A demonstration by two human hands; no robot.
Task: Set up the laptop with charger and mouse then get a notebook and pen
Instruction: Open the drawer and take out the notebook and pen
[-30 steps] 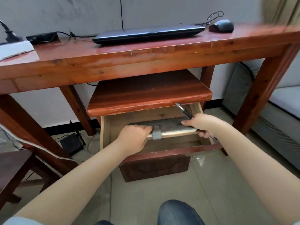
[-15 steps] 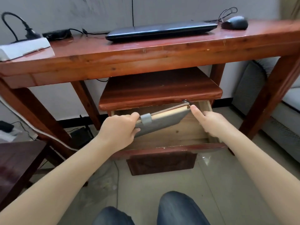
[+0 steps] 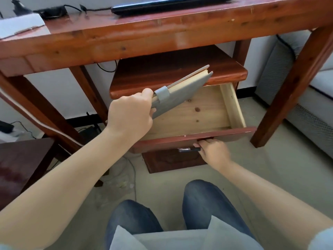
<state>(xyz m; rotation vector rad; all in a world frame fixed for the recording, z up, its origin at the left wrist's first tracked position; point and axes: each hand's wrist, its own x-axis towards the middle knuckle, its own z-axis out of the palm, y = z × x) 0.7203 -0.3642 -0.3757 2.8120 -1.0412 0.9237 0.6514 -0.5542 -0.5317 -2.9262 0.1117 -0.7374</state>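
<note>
Lifted clear of the drawer since half a second ago, the grey-covered notebook with its elastic band loop (image 3: 177, 92) now tilts up above the open compartment, and the right hand (image 3: 213, 150) has dropped from the notebook's far corner to the drawer front. The left hand (image 3: 130, 113) is clenched on the notebook's near end, thumb on top beside the band loop, the far corner pointing up toward the small red-brown shelf above it. The right hand curls its fingers (image 3: 205, 142) under the lip of the dark red wooden drawer front (image 3: 234, 136) while also pinching the slim black pen (image 3: 189, 149), which lies crosswise just below that lip. Beyond the left hand, the pale pine drawer (image 3: 198, 112) looks empty. Further up and away from both hands, the closed black laptop (image 3: 162, 4) lies on the red-brown wooden desk (image 3: 144, 33), with a black charger brick and cable (image 3: 52, 11) off to the left hand's side; the mouse is out of view. The step in hand appears to be closing the drawer: push squarely along its runners with the fingertips, keep the pen pressed against the palm so it does not slip or get caught at the front, and hold the notebook high enough to clear the shelf edge before carrying both up to the desk.
</note>
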